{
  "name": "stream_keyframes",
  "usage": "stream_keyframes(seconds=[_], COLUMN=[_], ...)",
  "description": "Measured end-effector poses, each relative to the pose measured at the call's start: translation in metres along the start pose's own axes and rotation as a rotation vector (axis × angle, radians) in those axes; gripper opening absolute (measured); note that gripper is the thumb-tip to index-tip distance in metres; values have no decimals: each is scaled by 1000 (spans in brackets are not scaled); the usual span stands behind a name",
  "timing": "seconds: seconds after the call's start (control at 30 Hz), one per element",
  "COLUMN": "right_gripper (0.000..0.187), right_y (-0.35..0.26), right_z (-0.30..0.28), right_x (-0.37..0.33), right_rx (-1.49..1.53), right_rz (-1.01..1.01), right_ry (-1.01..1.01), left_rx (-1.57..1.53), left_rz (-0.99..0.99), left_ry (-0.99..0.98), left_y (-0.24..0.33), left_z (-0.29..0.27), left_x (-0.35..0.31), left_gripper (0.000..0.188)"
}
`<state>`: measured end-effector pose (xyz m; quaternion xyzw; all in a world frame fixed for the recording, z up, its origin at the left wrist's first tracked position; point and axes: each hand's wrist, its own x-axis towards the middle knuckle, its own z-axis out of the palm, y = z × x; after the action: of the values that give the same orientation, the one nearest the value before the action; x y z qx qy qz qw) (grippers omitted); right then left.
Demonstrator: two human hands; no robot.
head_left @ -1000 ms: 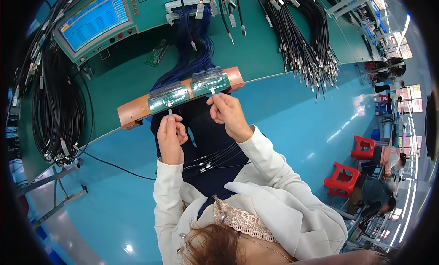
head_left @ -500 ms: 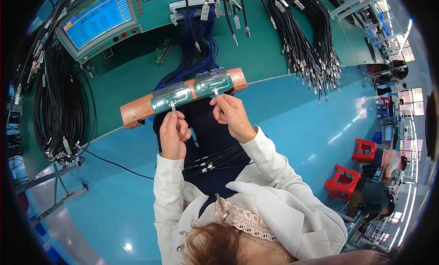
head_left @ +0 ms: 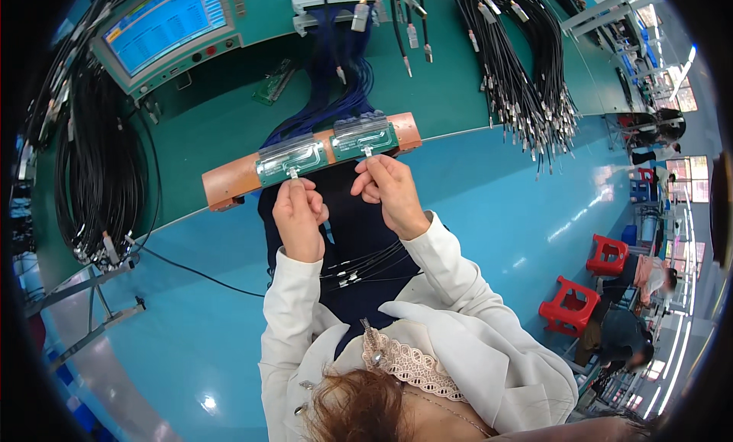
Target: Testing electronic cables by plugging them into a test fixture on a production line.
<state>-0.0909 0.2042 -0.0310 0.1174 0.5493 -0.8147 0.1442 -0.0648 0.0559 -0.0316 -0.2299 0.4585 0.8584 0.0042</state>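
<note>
My left hand point(head_left: 300, 215) pinches a small metal cable connector point(head_left: 293, 173) between thumb and fingertips, at the near edge of the left green circuit board point(head_left: 311, 161). Likewise, my right hand point(head_left: 391, 192) pinches a second connector point(head_left: 368, 151) at the near edge of the right green circuit board point(head_left: 349, 146). Whether either plug is fully seated is too small to tell. Both boards sit on a copper-coloured bar point(head_left: 231, 181) along the bench edge. Dark blue wires point(head_left: 336, 87) run from the boards' far side to a white connector block point(head_left: 330, 1).
A tester with a blue screen point(head_left: 164, 28) stands at the back left. Black cable bundles hang at left point(head_left: 99, 167) and right point(head_left: 527, 75). More cables point(head_left: 359, 272) lie across my lap. A loose circuit board point(head_left: 273, 83) rests on the bench; red stools point(head_left: 570, 304) stand at right.
The view has shifted slightly, moving the bench items a little to the right. My left wrist has turned and moved a little right; both hands stay pinched at the connectors.
</note>
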Motion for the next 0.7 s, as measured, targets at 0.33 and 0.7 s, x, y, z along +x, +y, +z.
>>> stream_keyframes(seconds=[0.33, 0.7], right_gripper=[29, 25], right_y=[-30, -64], right_z=[-43, -64], right_x=[-36, -59], right_rx=[-712, -708], right_rz=[-264, -404], right_ry=[-2, 109], left_rx=[1646, 1770], left_rz=[1021, 272], left_ry=[290, 246], left_y=[49, 22], left_z=[-111, -235], left_x=[-51, -128], left_gripper=[33, 19])
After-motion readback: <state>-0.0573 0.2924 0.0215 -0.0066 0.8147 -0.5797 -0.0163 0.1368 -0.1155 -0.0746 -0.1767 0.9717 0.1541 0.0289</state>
